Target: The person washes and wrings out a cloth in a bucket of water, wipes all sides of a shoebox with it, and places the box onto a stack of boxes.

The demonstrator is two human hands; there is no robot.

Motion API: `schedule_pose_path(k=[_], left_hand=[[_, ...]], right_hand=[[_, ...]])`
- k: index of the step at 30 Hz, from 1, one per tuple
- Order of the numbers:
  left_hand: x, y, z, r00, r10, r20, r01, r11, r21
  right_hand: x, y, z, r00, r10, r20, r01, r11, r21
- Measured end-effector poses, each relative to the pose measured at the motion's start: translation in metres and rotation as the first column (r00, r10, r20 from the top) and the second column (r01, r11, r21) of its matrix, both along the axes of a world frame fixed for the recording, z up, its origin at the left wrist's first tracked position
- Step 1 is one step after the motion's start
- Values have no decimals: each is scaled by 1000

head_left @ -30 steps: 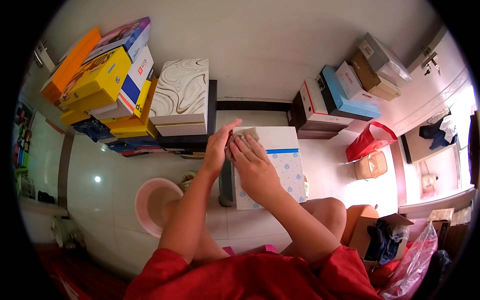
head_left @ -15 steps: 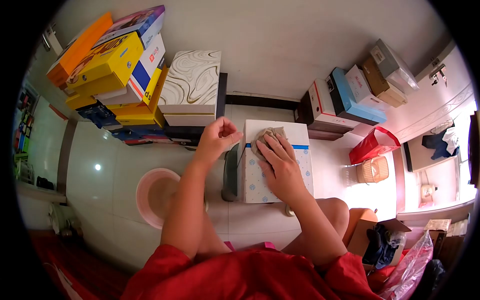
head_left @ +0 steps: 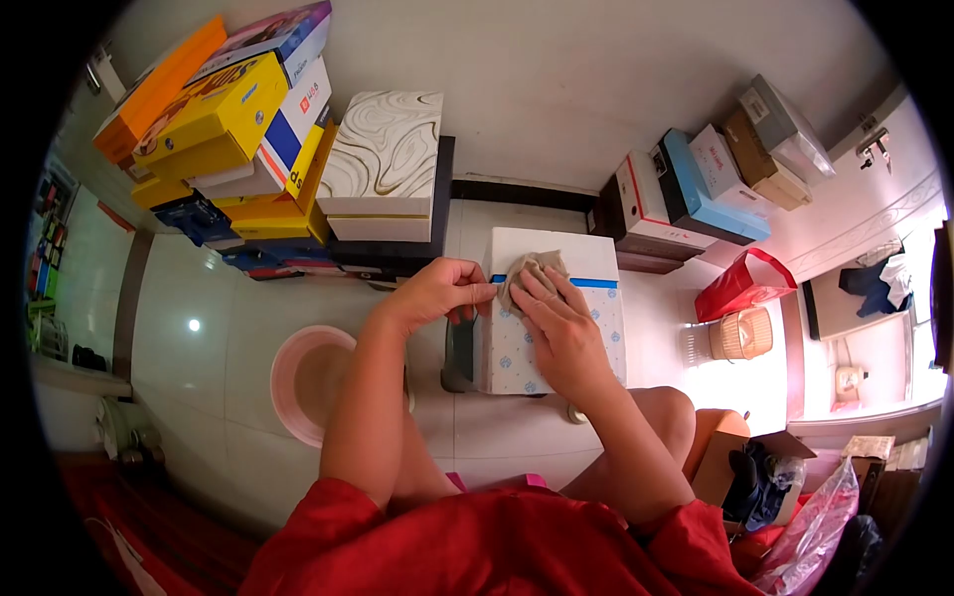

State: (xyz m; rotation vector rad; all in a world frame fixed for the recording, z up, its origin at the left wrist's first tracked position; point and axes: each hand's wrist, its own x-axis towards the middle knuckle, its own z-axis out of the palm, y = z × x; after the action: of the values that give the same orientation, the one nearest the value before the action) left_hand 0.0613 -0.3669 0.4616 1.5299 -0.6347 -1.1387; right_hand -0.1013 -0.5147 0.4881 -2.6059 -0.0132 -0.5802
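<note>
A white box [head_left: 512, 353] with blue patterned dots and a blue band [head_left: 594, 283] stands in front of me. My right hand [head_left: 561, 323] presses a crumpled beige cloth [head_left: 527, 273] onto the top of the box, its fingers spread over the cloth. At the box's left edge, level with the blue band, my left hand [head_left: 447, 293] has thumb and forefinger pressed together. Whatever may be between those fingertips is too small to make out. A dark grey object [head_left: 459, 353] shows along the left side of the box.
A pink basin [head_left: 286, 387] sits on the floor at left. Stacked shoe boxes [head_left: 224, 114] and a marble-patterned box [head_left: 383, 149] stand at back left. More boxes [head_left: 711, 189], a red bag [head_left: 745, 285] and a wicker basket [head_left: 743, 335] are at right.
Since one second ago my hands have separated: the right has carried the cloth rightward across the box. My left hand has lowered to the box's left edge, its fingers now pinched.
</note>
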Motion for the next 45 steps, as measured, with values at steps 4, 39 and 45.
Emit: schedule_pose_path(k=[4, 39, 45], left_hand=[[0, -1, -2, 998, -5, -70, 9, 999, 49], [-28, -3, -7, 959, 190, -210, -185, 982, 43], [-39, -5, -14, 950, 302, -77, -301, 953, 34]], right_hand=[[-11, 5, 4, 996, 85, -13, -85, 996, 16], [-26, 10, 3, 988, 150, -26, -150, 989, 14], [-52, 23, 1, 977, 215, -16, -215, 976, -22]])
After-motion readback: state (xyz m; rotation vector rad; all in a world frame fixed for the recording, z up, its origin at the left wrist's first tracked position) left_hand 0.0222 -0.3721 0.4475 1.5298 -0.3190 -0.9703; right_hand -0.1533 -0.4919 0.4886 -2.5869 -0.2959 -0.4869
